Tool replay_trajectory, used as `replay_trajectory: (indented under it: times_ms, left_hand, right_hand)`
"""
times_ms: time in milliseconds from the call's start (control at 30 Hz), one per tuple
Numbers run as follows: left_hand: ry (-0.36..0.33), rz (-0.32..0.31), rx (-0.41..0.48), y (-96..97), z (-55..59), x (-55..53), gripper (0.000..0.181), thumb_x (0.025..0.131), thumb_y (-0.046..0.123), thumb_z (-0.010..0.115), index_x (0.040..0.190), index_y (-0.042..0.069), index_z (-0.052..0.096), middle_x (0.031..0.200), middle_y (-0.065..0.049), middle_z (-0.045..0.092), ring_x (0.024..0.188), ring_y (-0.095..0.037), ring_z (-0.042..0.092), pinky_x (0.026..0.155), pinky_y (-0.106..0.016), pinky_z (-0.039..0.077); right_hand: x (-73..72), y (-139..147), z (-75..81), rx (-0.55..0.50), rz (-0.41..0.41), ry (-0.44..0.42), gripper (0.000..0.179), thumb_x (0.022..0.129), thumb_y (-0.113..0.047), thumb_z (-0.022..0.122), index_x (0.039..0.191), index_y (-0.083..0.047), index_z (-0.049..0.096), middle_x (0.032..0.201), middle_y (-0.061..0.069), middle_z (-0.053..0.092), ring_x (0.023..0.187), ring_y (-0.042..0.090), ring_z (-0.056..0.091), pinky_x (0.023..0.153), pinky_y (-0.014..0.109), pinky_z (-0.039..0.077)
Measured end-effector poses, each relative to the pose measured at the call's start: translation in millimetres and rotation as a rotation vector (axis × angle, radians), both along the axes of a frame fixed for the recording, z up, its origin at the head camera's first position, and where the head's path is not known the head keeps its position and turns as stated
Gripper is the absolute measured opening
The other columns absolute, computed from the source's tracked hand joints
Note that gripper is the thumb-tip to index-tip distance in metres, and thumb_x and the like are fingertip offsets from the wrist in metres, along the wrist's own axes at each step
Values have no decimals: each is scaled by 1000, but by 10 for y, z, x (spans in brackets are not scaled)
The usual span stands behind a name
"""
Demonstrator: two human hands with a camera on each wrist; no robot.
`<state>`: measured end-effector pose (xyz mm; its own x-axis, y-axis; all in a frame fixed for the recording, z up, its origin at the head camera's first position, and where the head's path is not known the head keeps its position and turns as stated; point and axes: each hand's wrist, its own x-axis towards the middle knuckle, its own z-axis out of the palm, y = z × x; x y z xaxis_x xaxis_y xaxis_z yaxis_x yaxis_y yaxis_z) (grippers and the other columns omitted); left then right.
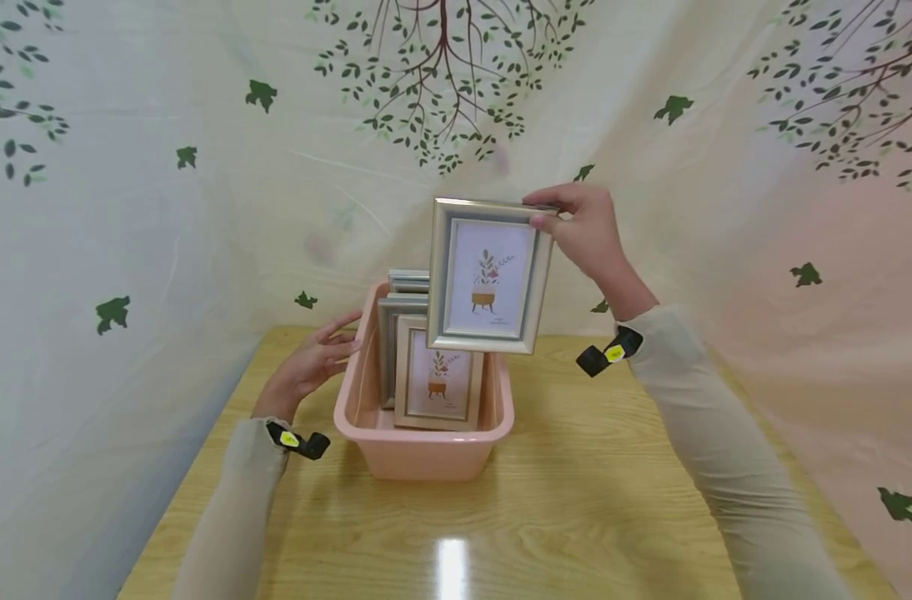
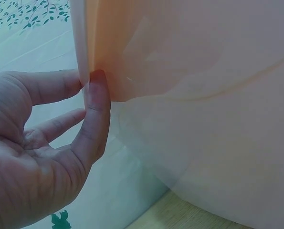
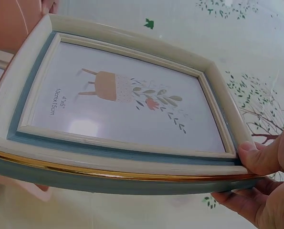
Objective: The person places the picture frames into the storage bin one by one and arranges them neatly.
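My right hand (image 1: 589, 232) pinches a picture frame (image 1: 489, 275) at its upper right corner and holds it over the back right of a pink plastic basin (image 1: 426, 458). The frame is cream with a blue inner band and shows a potted plant print; the right wrist view shows the thumb on its face and fingers behind. My left hand (image 1: 312, 371) grips the basin's left rim between thumb and fingers, also seen from close by in the left wrist view. Inside the basin a beige frame (image 1: 402, 375) leans upright in front of grey-blue frames (image 1: 386, 350), partly hidden by the raised one.
The basin stands on a wooden table (image 1: 591, 500) with a glare spot near the front. Behind the table hangs a pale cloth (image 1: 336, 242) printed with branches and green leaves. Each wrist wears a small black camera (image 1: 317, 446).
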<state>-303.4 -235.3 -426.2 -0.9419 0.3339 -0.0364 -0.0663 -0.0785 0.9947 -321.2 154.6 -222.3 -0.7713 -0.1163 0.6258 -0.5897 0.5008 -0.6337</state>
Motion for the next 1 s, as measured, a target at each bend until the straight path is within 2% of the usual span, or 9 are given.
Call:
replay_trajectory:
  times_ms: [167,500,700,1000]
  left_hand:
    - [4,-9,-1,-4,-19,6,66,106,12,54,164,15,22,128,0,60,113,-9,65,93,-25,57]
    - [-1,-22,18,80,-28,-13,67,105,10,54,164,14,21,127,-2,60,113,-11,65,91,-26,58]
    - [-1,-16,-2,35,-28,-4,67,105,10,54,164,15,21,132,-6,57,114,-11,64,92,-26,58]
    - [-13,-15,42,-43,-9,-33,67,106,4,50,164,12,18,122,3,61,108,-9,67,89,-24,58]
  right_hand:
    - [-19,-164,-87,-22,21,-7,19,89,4,74,107,2,79,107,22,76,78,-1,61,72,16,46]
    - [-53,-265,-283,11,51,-52,21,91,3,72,110,2,77,109,21,76,88,15,64,77,18,47]
    - [-41,-299,-307,3,72,-41,20,91,3,72,111,2,77,109,21,75,91,21,65,80,19,47]
    - [-80,-445,-315,-29,116,-5,19,89,5,74,107,3,78,106,20,76,90,19,65,80,22,48]
